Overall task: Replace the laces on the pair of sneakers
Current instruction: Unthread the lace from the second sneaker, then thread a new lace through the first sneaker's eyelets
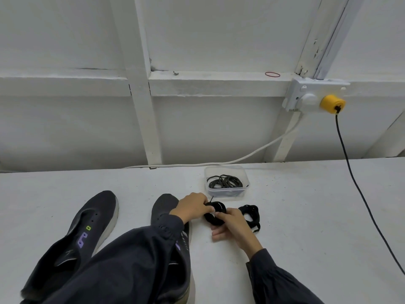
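Two dark sneakers without laces lie on the white surface: the left sneaker (92,224) in full view, the right sneaker (163,207) partly hidden under my left sleeve. My left hand (191,208) and my right hand (232,227) both pinch a coiled black lace (215,212) just right of the right sneaker. A second bundled black lace (251,213) lies beside my right hand. Behind them a clear plastic container (226,182) holds more coiled black laces.
A white wall with beams rises behind the surface. A socket box with a yellow plug (332,104) sits at right; its black cable (359,189) trails down across the surface. A white cable (197,164) runs along the wall base. A red rubber band (272,74) rests on a ledge.
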`<state>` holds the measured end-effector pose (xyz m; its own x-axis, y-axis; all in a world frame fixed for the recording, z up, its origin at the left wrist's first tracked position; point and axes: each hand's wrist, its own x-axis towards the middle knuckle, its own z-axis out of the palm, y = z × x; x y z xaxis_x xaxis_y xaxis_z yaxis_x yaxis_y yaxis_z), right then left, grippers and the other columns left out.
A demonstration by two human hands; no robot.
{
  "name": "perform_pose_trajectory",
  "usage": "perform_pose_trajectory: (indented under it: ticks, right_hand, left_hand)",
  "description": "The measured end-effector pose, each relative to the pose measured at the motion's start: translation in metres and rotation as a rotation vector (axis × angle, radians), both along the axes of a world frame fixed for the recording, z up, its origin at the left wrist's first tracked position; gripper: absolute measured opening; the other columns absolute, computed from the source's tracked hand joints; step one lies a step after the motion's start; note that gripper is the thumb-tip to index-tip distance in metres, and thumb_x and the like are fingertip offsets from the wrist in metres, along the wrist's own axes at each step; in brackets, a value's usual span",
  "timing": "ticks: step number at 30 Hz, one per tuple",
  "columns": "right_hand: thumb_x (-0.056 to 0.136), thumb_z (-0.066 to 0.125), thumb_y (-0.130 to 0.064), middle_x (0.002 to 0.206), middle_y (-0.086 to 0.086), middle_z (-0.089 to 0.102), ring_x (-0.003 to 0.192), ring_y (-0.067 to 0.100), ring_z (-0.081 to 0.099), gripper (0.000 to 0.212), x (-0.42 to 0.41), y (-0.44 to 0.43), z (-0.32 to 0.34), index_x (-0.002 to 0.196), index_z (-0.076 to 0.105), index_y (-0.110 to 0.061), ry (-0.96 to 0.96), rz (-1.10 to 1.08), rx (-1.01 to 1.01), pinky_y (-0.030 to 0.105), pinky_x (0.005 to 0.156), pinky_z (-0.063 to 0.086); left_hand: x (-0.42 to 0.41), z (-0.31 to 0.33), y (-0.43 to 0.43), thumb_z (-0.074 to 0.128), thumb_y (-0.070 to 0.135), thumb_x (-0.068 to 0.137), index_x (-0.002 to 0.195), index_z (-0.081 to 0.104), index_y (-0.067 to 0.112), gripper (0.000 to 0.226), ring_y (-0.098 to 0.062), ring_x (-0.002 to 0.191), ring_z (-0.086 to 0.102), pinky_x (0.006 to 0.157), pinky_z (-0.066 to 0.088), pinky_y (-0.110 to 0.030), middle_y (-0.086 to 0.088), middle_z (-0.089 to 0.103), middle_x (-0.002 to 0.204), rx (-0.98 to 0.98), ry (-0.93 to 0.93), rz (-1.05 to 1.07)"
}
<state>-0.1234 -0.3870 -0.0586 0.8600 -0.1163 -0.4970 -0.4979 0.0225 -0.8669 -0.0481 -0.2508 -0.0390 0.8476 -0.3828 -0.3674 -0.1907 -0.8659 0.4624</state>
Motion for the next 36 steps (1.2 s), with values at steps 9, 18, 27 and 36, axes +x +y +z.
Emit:
perform_pose_trajectory:
  ticks: [9,18,27,36]
  right_hand:
    - [0.091,0.065,-0.023,0.061,0.01,0.069,0.04,0.018,0.06,0.016,0.006,-0.032,0.019,0.096,0.063,-0.009,-0.133,0.023,-0.384,0.025,0.04,0.046]
    - [0.081,0.067,-0.009,0.083,0.012,0.07,0.077,0.029,0.065,0.01,0.09,-0.053,0.062,0.086,0.072,-0.002,-0.335,0.062,-0.874,0.032,0.068,0.049]
    - [0.087,0.06,-0.017,0.093,0.008,0.052,0.087,0.026,0.053,0.013,0.134,-0.036,0.037,0.085,0.049,-0.009,-0.036,0.539,-1.277,0.029,0.065,0.038]
    - [0.088,0.062,-0.012,0.069,0.001,0.037,0.075,0.023,0.045,0.034,0.141,-0.053,0.038,0.064,0.037,-0.012,0.045,0.682,-1.233,0.025,0.049,0.029]
  left_hand:
    - [0.004,-0.004,-0.004,0.062,0.049,0.089,0.116,0.061,0.021,0.039,-0.025,0.109,0.056,0.081,0.04,-0.033,0.0,0.054,0.121,0.043,-0.253,-0.022]
    - [0.034,0.045,-0.016,0.051,0.024,0.09,0.096,0.068,0.02,0.019,-0.022,0.097,0.061,0.074,0.045,-0.032,0.003,0.069,0.101,-0.044,-0.507,-0.029]
    - [0.076,0.034,-0.047,0.052,0.02,0.096,0.123,0.064,0.016,0.03,-0.03,0.105,0.06,0.078,0.042,-0.033,-0.008,0.062,0.12,0.35,-0.157,-0.364]
    - [0.081,0.027,-0.061,0.052,0.011,0.091,0.083,0.048,0.02,0.012,-0.024,0.093,0.064,0.097,0.034,-0.035,-0.001,0.066,0.099,0.645,-0.571,-0.587]
